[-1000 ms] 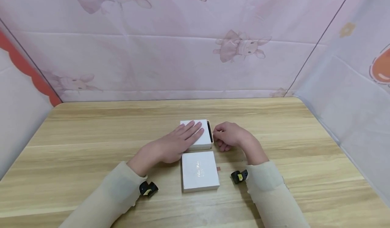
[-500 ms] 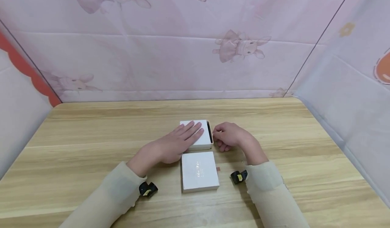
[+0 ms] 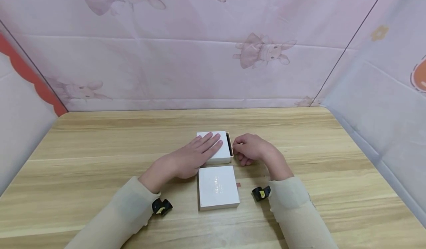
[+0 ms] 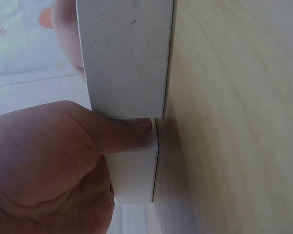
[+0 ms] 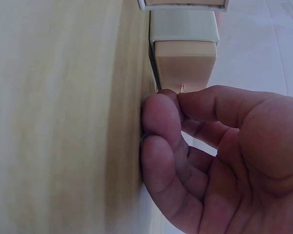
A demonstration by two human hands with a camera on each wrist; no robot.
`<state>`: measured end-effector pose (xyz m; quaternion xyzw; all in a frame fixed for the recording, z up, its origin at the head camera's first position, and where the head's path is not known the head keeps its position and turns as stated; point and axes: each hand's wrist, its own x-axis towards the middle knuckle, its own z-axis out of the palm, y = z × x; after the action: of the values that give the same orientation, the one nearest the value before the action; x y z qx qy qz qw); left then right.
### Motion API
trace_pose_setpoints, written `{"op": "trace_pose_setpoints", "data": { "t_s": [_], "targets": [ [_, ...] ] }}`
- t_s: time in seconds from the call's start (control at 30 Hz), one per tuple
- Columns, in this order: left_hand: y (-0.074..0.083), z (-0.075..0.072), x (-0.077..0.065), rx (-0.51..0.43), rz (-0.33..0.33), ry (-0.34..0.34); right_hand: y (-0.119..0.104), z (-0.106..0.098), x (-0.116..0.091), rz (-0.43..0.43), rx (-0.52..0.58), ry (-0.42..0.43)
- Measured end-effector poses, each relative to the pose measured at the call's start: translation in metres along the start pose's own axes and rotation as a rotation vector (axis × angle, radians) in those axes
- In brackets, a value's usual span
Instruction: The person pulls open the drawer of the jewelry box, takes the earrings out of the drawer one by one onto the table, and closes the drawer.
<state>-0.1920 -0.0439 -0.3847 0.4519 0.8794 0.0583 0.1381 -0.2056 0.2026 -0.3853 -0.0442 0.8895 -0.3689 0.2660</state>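
Spread fingers of my left hand [image 3: 196,156] lie straight across the top of the far white slide-out box [image 3: 217,149]. In the left wrist view, its thumb [image 4: 129,132] rests along that box's near side, beside the other box. My right hand [image 3: 253,147] pinches a ribbon pull tab [image 5: 182,88] at the box's right end, mostly hidden between thumb and curled fingers. The peach-coloured inner drawer [image 5: 185,54] sticks a little way out of its white sleeve [image 5: 183,25], showing a dark strip inside from above.
A second white box [image 3: 219,187] with gold lettering lies just nearer to me, its small brown ribbon tab [image 3: 238,184] poking out on the right. Both boxes are on a wood-grain table [image 3: 100,142], backed by a pink rabbit-print curtain [image 3: 179,71].
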Motion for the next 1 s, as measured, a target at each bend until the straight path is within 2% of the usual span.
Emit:
{"op": "trace_pose_setpoints", "data": {
  "t_s": [0.5,1.0],
  "targets": [
    [-0.0001,0.0002,0.0002,0.011,0.009,0.002,0.0023,-0.0008,0.0014,-0.009,0.001,-0.006],
    [0.0007,-0.0005,0.0009,0.008,-0.015,-0.018,0.0007,-0.0016,0.0005,0.003,-0.002,-0.021]
  ]
}}
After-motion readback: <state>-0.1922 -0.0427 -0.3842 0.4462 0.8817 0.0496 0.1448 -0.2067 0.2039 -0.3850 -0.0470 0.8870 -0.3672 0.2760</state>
